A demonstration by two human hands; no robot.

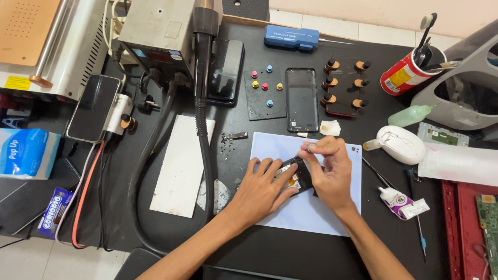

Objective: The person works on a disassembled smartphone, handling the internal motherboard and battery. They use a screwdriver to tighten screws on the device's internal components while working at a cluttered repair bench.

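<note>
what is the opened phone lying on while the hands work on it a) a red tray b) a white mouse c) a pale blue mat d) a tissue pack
C: the opened phone lies on the pale blue mat, pressed down by the left hand, while the right hand works at its upper end; the white mouse sits off to the right of the mat.
</note>
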